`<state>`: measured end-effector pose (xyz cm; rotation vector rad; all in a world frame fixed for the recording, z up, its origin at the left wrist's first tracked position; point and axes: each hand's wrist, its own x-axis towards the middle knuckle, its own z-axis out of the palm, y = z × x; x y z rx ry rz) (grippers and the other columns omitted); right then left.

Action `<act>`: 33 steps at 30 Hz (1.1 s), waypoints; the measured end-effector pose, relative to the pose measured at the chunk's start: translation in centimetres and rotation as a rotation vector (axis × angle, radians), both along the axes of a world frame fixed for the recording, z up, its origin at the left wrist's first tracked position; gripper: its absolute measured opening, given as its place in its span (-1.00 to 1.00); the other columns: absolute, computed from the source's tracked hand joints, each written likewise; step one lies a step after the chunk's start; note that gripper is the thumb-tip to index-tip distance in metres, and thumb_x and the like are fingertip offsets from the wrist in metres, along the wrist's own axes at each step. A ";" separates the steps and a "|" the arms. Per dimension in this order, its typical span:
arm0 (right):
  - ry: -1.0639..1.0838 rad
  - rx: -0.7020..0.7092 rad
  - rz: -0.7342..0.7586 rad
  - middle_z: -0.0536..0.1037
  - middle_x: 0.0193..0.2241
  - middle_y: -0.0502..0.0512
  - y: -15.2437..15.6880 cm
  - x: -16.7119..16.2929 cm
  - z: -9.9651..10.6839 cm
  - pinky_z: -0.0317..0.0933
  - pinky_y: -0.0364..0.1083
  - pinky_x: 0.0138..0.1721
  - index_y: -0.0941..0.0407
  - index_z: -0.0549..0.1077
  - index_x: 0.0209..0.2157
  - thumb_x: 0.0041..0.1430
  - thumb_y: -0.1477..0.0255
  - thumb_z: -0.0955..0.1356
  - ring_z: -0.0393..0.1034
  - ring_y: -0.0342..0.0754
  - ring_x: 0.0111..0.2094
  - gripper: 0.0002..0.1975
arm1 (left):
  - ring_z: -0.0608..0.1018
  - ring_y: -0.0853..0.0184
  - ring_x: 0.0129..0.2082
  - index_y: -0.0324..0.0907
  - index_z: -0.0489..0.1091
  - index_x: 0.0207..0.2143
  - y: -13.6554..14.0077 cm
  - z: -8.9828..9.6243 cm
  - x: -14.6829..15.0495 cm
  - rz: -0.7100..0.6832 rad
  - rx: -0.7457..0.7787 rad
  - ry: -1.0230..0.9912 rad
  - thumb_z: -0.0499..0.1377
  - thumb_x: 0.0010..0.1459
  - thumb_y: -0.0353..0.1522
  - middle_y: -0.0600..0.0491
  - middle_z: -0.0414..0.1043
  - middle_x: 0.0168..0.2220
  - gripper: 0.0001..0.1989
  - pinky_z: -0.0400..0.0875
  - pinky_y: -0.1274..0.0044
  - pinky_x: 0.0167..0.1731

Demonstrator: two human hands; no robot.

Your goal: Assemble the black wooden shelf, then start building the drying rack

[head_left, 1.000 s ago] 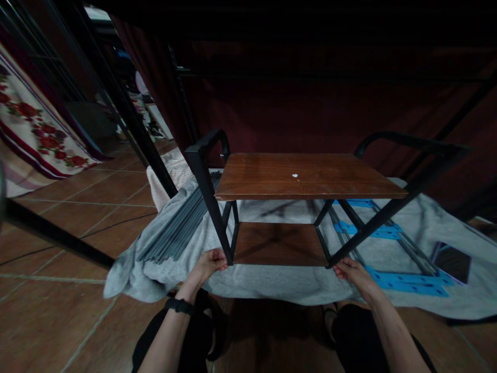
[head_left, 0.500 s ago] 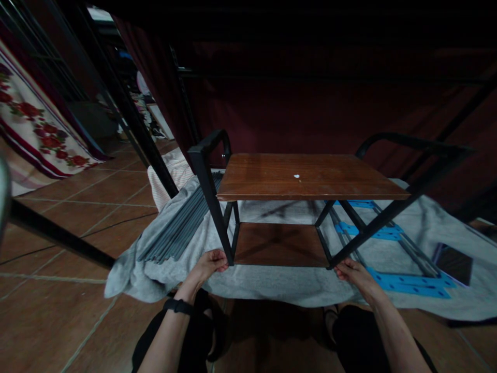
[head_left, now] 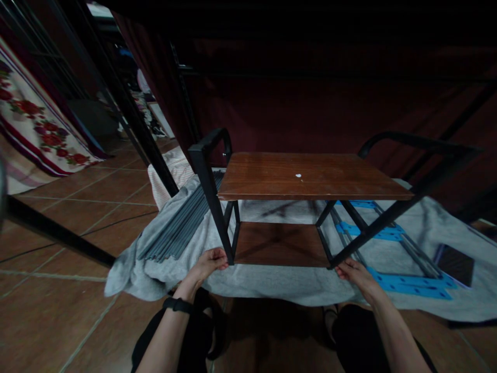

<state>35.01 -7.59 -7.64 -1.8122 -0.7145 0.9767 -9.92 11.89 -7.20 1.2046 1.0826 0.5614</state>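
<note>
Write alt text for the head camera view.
A person's left hand and right hand are at the lower front corners of a black-framed two-tier brown shelf on grey cloth. Grey rods lie to the left, blue strips to the right.

Between the upper board (head_left: 279, 173) and lower board (head_left: 281, 244) of the two-tier rack (head_left: 368, 233), I find an open passage from the near side, bounded left and right by black metal legs (head_left: 212, 199). Left of the rack, grey tubes (head_left: 180, 225) obstruct the low approach; right of it, blue perforated brackets (head_left: 411, 281) do. Near grey blanket (head_left: 275, 282) between my left hand (head_left: 212, 260) and right hand (head_left: 355, 273): unobstructed.
</note>
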 end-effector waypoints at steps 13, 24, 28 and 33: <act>-0.046 -0.042 -0.011 0.49 -0.58 0.07 0.3 -0.9 1.4 0.30 -0.06 -0.45 0.03 0.44 -0.57 -0.16 0.22 0.45 0.39 0.01 -0.48 -0.80 | 0.46 0.41 -0.57 -0.22 0.39 -0.53 0.4 -0.5 0.1 -0.025 0.015 0.001 0.48 -0.40 -0.25 0.10 0.43 -0.60 -0.59 0.32 0.56 -0.51; -0.019 -0.015 0.036 0.53 -0.49 0.04 -0.2 0.4 -0.2 0.28 -0.11 -0.40 0.06 0.47 -0.49 -0.20 0.16 0.46 0.37 -0.08 -0.47 -0.71 | 0.48 0.41 -0.57 -0.21 0.40 -0.49 0.4 -0.8 0.2 0.027 -0.021 0.020 0.46 -0.35 -0.23 0.11 0.46 -0.58 -0.60 0.34 0.56 -0.50; -0.048 -0.018 0.027 0.51 -0.53 0.03 0.1 0.0 0.1 0.28 -0.11 -0.43 0.05 0.45 -0.54 -0.20 0.16 0.44 0.37 -0.06 -0.47 -0.74 | 0.49 0.40 -0.55 -0.20 0.39 -0.52 0.4 -0.6 0.2 0.026 0.006 0.011 0.44 -0.35 -0.28 0.10 0.47 -0.57 -0.65 0.35 0.55 -0.47; -0.069 -0.042 0.005 0.50 -0.57 0.06 0.4 -0.4 0.5 0.28 -0.06 -0.45 0.02 0.44 -0.56 -0.13 0.19 0.43 0.39 0.01 -0.47 -0.79 | 0.45 0.44 -0.56 -0.22 0.40 -0.52 0.4 -0.4 0.0 -0.004 0.019 -0.015 0.44 -0.35 -0.32 0.11 0.46 -0.57 -0.67 0.32 0.58 -0.48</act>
